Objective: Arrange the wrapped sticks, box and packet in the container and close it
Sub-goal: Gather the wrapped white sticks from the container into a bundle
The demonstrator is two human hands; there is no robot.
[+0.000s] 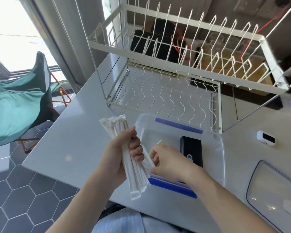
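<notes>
Over grey counter (71,148), left hand (123,158) grips wrapped sticks (133,172) beside container (220,148).

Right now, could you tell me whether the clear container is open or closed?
Open: the container has no lid on; its lid lies to its right on the counter, and the black box shows inside.

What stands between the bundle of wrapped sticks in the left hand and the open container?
Only the right hand, which reaches into the clear container beside the black box. The left hand holds the wrapped sticks just outside its left wall.
</notes>
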